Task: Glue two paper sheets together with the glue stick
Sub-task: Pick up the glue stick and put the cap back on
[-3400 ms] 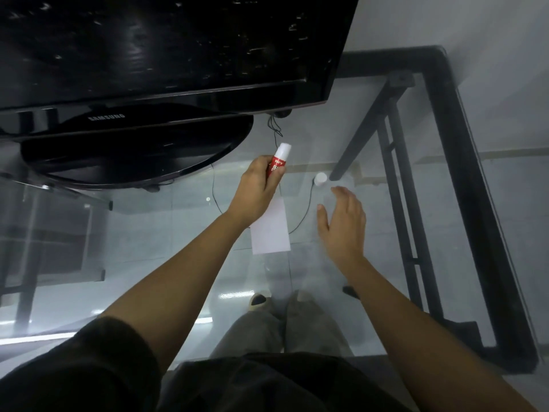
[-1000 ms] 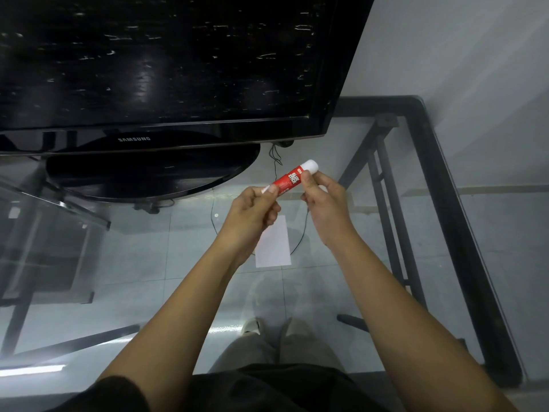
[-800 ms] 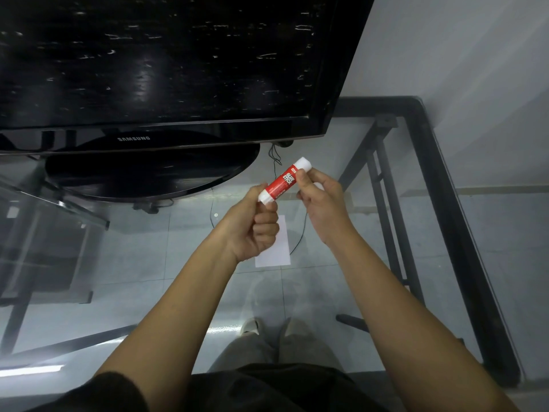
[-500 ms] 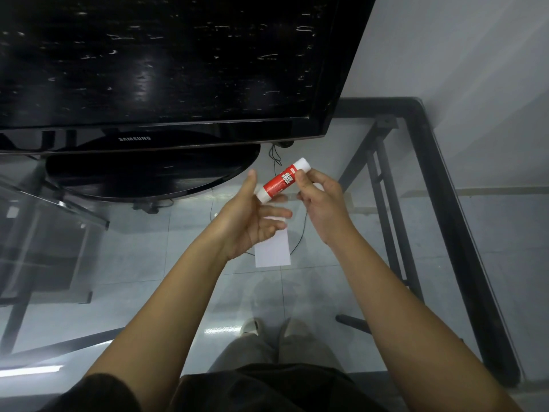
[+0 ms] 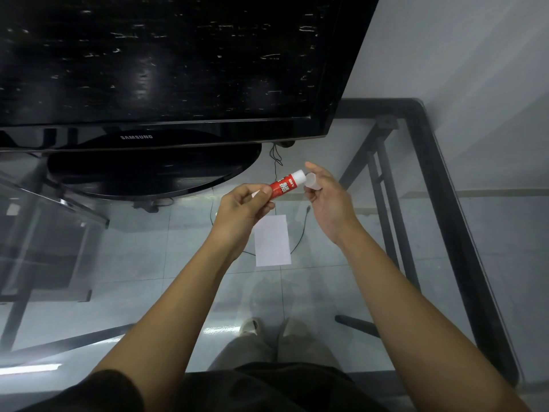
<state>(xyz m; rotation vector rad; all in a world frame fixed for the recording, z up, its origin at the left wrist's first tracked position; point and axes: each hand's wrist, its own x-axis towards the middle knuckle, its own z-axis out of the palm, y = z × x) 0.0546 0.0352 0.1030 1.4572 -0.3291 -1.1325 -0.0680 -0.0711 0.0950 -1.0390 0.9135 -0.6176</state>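
Left grip holds glue stick.

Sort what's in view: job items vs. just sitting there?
Job:
- glue stick, in left hand
- cap, off, in right hand
- white paper, flat on glass table

Just there:
- TV and its stand
- black cable under the glass

cap now off glue stick | in right hand | left hand regripped base
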